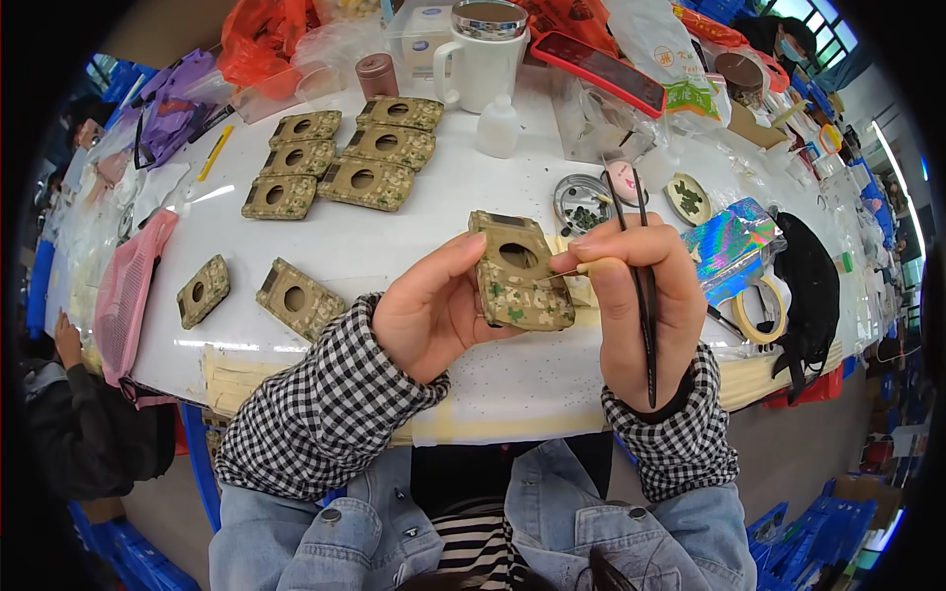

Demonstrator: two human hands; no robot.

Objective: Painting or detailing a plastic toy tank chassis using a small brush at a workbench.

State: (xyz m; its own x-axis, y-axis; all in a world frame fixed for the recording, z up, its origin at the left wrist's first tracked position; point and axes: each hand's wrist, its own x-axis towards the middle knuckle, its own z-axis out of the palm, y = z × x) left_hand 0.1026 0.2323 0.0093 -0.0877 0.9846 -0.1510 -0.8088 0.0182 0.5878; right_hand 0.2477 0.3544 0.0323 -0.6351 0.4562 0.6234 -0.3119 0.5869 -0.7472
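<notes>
My left hand [419, 313] is closed around the edge of a camouflage-patterned model tank hull [532, 307], which has a round hole in its top. My right hand [645, 261] pinches a thin pale stick [581, 268] between thumb and forefinger, its fine tip at the hull's top by the hole. Black tweezers [648, 340] are also kept in that hand, points upward. Two similar hulls, a smaller-looking one [203, 293] and another [300, 299], lie left of my left hand. Several more hulls [384, 148] lie grouped farther back.
Behind my right hand are a round clear dish [581, 202] with small dark green pieces and an oval dish [688, 200]. A white mug [485, 69], a small white bottle [498, 128] and a red-edged phone [601, 74] stand or lie at the back. A tape roll [761, 313] lies right.
</notes>
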